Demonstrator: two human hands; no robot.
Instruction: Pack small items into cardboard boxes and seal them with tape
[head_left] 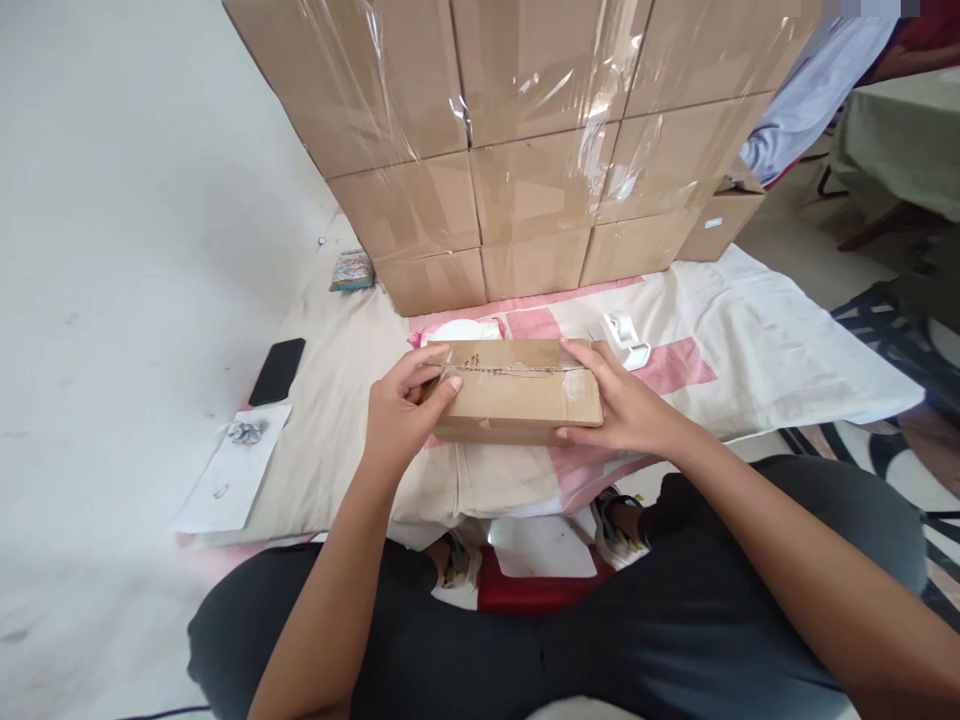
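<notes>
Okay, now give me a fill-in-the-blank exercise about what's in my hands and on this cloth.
The left hand and the right hand both hold a cardboard ____. The phone lies nearer the ____ hand. The sheet of paper by the phone is coloured ____. The cloth has ____ patches.
Missing words: box; left; white; pink.

Loose dark grey-black trousers [480, 650], dark shoes [621, 530] with pale soles and yellow-green accents, bare forearms without sleeves.

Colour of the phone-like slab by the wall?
Black; the slab shows best in the head view.
</notes>
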